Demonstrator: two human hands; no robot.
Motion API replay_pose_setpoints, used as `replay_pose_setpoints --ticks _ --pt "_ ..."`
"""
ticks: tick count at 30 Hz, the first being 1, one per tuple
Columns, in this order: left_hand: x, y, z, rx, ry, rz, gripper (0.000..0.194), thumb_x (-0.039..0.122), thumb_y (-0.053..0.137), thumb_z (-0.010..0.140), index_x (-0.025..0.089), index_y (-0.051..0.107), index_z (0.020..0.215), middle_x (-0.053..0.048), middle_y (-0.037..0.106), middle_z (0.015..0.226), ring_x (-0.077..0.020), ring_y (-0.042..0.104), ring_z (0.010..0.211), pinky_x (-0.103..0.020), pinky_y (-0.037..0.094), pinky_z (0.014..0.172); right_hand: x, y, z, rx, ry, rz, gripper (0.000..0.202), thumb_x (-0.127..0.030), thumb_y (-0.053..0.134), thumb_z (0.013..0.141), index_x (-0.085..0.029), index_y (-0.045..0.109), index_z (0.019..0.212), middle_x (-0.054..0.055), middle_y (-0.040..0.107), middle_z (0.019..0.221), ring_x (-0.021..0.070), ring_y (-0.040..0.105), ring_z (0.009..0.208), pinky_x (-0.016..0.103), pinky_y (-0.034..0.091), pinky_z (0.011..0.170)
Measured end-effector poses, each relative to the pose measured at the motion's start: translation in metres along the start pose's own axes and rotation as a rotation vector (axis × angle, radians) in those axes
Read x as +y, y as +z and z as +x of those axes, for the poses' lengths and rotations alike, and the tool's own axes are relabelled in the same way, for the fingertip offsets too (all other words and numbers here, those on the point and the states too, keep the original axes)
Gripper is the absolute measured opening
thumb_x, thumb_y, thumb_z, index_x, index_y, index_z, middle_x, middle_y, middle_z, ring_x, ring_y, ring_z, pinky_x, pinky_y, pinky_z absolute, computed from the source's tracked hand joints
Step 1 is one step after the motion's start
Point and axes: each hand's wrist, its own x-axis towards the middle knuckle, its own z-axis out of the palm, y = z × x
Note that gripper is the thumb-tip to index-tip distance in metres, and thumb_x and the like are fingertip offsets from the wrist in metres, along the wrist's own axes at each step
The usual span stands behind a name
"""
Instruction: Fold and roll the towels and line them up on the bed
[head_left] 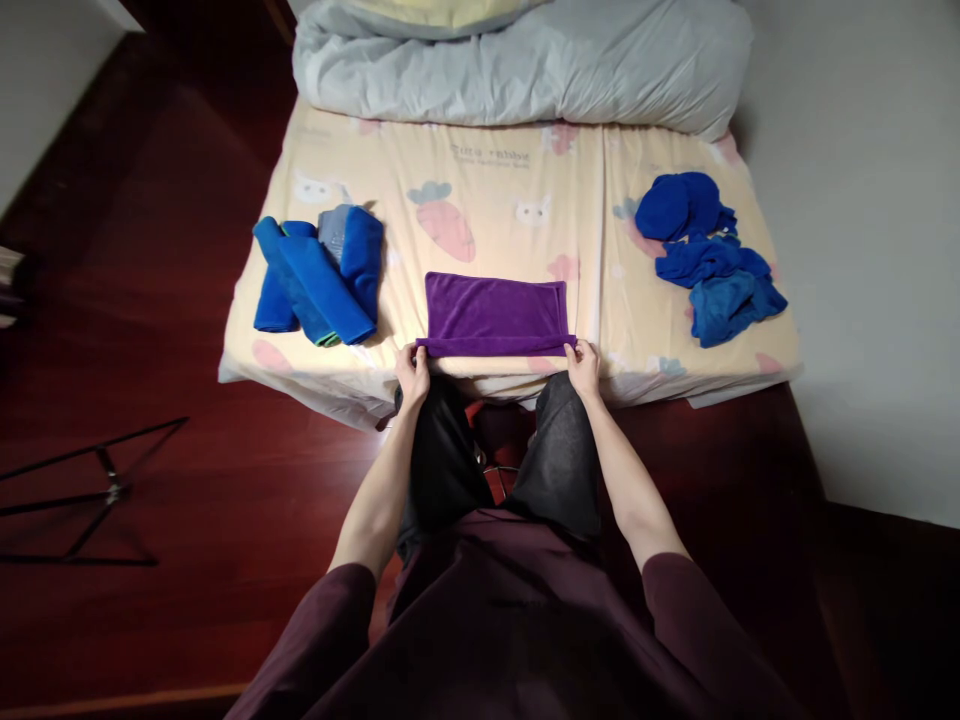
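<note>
A purple towel (pixel 495 308) lies flat on the bed near its front edge, with a narrow strip folded over along the side closest to me. My left hand (pixel 412 372) pinches the left end of that strip. At the strip's other end, my right hand (pixel 583 367) grips the corner between thumb and fingers. The strip runs nearly straight between the two hands. Left of the towel, several blue rolled cloths (pixel 319 275) are piled across one another, one with a grey part showing. Crumpled blue cloths (pixel 709 255) lie loosely on the right side of the bed.
The bed (pixel 510 215) has a cream sheet printed with carrots and cat faces. A bunched pale duvet (pixel 517 75) lies across its far end. Black tripod legs (pixel 112 490) stand on the dark red floor at left. A wall (pixel 862 250) rises at right.
</note>
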Motion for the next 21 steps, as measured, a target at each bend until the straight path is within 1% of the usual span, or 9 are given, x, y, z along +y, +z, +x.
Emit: replay_pose_setpoints --ticks 3,6,9,12,17,21 --pt "0.001 0.001 -0.001 0.023 -0.012 -0.005 0.033 0.048 0.055 0.102 0.019 0.069 0.104 -0.008 0.067 0.099 -0.0219 0.062 0.095 -0.037 0.052 0.096 -0.001 0.001 0.000 0.016 0.012 0.000 0.026 -0.043 0.059 0.097 -0.020 0.071 0.096 0.008 0.069 0.085 0.0231 0.067 0.080 0.035 0.058 0.083" --pt "0.004 0.002 -0.004 0.038 -0.023 -0.013 0.029 0.046 0.056 0.101 0.019 0.067 0.105 -0.006 0.066 0.095 -0.0201 0.063 0.090 -0.034 0.053 0.091 -0.002 0.001 -0.001 0.006 0.022 0.005 0.024 -0.041 0.059 0.095 -0.021 0.072 0.096 0.006 0.071 0.079 0.0234 0.067 0.077 0.036 0.058 0.082" --pt "0.007 0.001 -0.006 0.045 -0.033 -0.020 0.027 0.043 0.058 0.101 0.018 0.064 0.109 -0.002 0.062 0.085 -0.0176 0.061 0.079 -0.032 0.052 0.084 -0.003 0.002 -0.002 -0.023 0.045 0.016 0.024 -0.039 0.057 0.096 -0.021 0.073 0.098 0.006 0.074 0.080 0.0235 0.070 0.078 0.035 0.058 0.081" --pt "0.010 0.000 -0.009 0.071 -0.041 -0.032 0.025 0.039 0.058 0.101 0.018 0.061 0.114 0.001 0.057 0.077 -0.0159 0.058 0.072 -0.030 0.051 0.080 -0.003 0.002 -0.002 -0.034 0.069 0.001 0.026 -0.040 0.058 0.096 -0.020 0.073 0.098 0.008 0.076 0.083 0.0245 0.072 0.079 0.036 0.058 0.081" --pt "0.011 0.000 -0.009 0.110 -0.026 0.008 0.020 0.035 0.059 0.098 0.019 0.060 0.110 0.002 0.055 0.076 -0.0153 0.056 0.071 -0.028 0.049 0.077 -0.003 0.003 -0.003 -0.012 0.085 -0.043 0.028 -0.044 0.060 0.093 -0.020 0.074 0.091 0.007 0.075 0.077 0.0240 0.071 0.074 0.034 0.057 0.077" --pt "0.006 0.000 -0.007 0.121 -0.029 0.045 0.016 0.033 0.060 0.096 0.020 0.062 0.107 0.001 0.058 0.079 -0.0163 0.056 0.074 -0.030 0.049 0.079 -0.004 0.002 -0.002 0.006 0.110 -0.061 0.026 -0.043 0.061 0.091 -0.020 0.073 0.087 0.006 0.074 0.075 0.0226 0.068 0.068 0.034 0.055 0.075"
